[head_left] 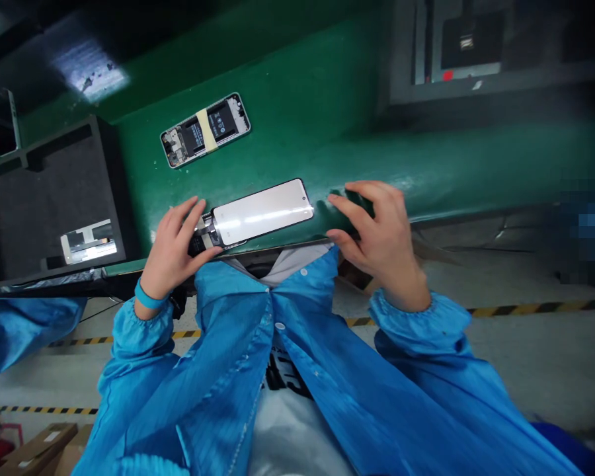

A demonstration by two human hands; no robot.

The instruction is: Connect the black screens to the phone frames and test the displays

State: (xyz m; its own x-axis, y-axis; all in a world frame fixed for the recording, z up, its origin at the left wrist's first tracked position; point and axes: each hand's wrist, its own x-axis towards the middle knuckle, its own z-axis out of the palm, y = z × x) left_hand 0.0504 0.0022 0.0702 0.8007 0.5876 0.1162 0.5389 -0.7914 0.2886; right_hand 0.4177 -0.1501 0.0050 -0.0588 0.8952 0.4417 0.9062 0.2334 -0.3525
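Note:
My left hand (173, 241) grips the near end of a smartphone (260, 213), which lies screen up on the green bench mat (297, 112). Dark internal parts and a metal bracket show at that end, partly hidden by my fingers. My right hand (377, 228) hovers just right of the phone, fingers curved and apart, holding nothing. Farther up the mat lies an opened phone (205, 129) with its battery and circuit parts exposed, crossed by a strip of yellow tape (206, 129). A blue strap (149, 295) circles my left wrist.
A black foam-lined case (49, 205) at the left holds a phone part (88, 242). A grey panel (456, 46) stands at the top right. A blue sleeve (20, 330) enters at the left edge. Below the bench lies a floor with yellow-and-black tape (525, 308).

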